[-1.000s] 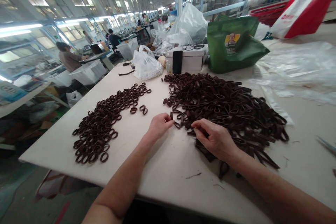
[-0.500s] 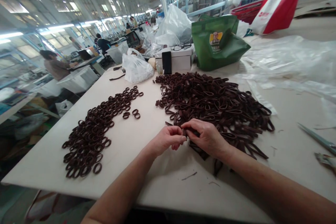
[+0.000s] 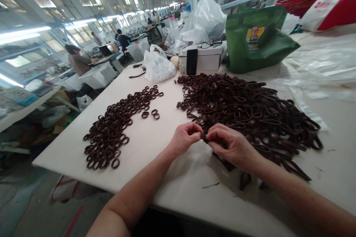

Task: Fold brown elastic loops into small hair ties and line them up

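Observation:
Between my fingertips is a small dark brown strap loop (image 3: 204,137), mostly hidden by the fingers. My left hand (image 3: 185,137) pinches its left end, and my right hand (image 3: 229,143) pinches it from the right. Both hands are closed and held close together over the table. Just behind and to the right of them spreads a large heap of long dark brown strap loops (image 3: 236,100). Off to the left lies a pile of small round dark brown rings (image 3: 111,126), with a few rings (image 3: 155,114) apart from it.
A white plastic bag (image 3: 158,64), a phone (image 3: 191,62) leaning on a white box (image 3: 210,61) with glasses (image 3: 211,44), and a green bag (image 3: 256,40) stand at the back. Thread scraps (image 3: 210,185) lie near the table's front edge. People (image 3: 78,61) sit at far workstations.
My view has swung left, so the table's contents appear shifted right. Both hands stay together; a dark strap piece now shows between the fingertips, where it was barely visible before.

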A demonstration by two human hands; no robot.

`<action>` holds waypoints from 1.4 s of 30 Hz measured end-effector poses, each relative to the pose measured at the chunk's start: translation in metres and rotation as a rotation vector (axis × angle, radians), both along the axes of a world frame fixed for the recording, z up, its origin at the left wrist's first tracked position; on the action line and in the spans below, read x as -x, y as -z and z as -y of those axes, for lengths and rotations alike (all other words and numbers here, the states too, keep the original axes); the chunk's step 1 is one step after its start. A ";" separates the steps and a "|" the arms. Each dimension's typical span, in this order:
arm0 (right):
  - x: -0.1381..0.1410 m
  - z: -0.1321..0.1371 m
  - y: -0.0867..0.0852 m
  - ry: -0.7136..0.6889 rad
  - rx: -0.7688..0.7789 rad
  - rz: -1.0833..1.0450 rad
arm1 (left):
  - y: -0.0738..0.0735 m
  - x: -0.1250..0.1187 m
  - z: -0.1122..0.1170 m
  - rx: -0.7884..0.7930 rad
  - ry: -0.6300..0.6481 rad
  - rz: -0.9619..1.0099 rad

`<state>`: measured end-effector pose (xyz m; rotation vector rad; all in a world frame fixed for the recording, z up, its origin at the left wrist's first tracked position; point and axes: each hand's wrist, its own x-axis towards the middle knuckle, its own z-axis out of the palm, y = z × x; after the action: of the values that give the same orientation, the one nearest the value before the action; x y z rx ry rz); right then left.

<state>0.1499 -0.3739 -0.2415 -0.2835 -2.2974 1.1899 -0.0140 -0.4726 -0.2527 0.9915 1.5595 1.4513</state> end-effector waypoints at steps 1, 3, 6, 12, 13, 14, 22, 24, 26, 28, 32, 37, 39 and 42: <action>0.000 0.001 0.000 0.006 -0.059 -0.034 | 0.001 -0.001 0.001 -0.011 0.002 -0.005; 0.000 0.002 0.001 0.021 -0.140 -0.059 | 0.002 -0.005 0.002 -0.015 0.025 -0.035; -0.001 0.005 0.003 0.109 -0.228 -0.019 | 0.002 -0.012 0.005 -0.012 0.070 -0.119; -0.001 0.007 0.007 0.368 -0.226 0.159 | -0.001 -0.030 0.005 0.053 -0.023 -0.357; -0.001 0.007 0.007 0.398 -0.236 0.192 | -0.002 -0.031 0.004 0.054 -0.046 -0.429; 0.000 0.007 0.007 0.418 -0.251 0.221 | -0.002 -0.032 0.004 0.051 -0.065 -0.496; 0.000 0.007 0.004 0.408 -0.268 0.311 | -0.001 -0.029 0.003 0.037 -0.152 -0.713; 0.000 0.007 0.004 0.394 -0.244 0.298 | -0.001 -0.028 0.002 0.054 -0.149 -0.717; -0.001 0.006 0.005 0.372 -0.215 0.273 | -0.002 -0.021 0.002 0.102 -0.171 -0.741; -0.001 0.005 0.005 0.342 -0.189 0.226 | -0.006 -0.006 0.002 0.162 -0.234 -0.775; -0.002 -0.003 0.006 0.349 -0.214 0.129 | -0.017 0.052 0.014 0.275 -0.476 -0.840; -0.003 -0.009 0.011 0.363 -0.307 0.064 | -0.024 0.095 0.029 0.395 -0.700 -0.986; -0.003 -0.009 0.013 0.350 -0.323 0.050 | -0.021 0.085 0.026 0.336 -0.547 -0.994; -0.002 -0.008 0.014 0.327 -0.330 0.037 | -0.012 0.058 0.015 0.218 -0.162 -1.015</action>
<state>0.1521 -0.3655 -0.2558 -0.5349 -2.3197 0.6385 -0.0716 -0.4876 -0.2408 1.6160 2.4794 0.8324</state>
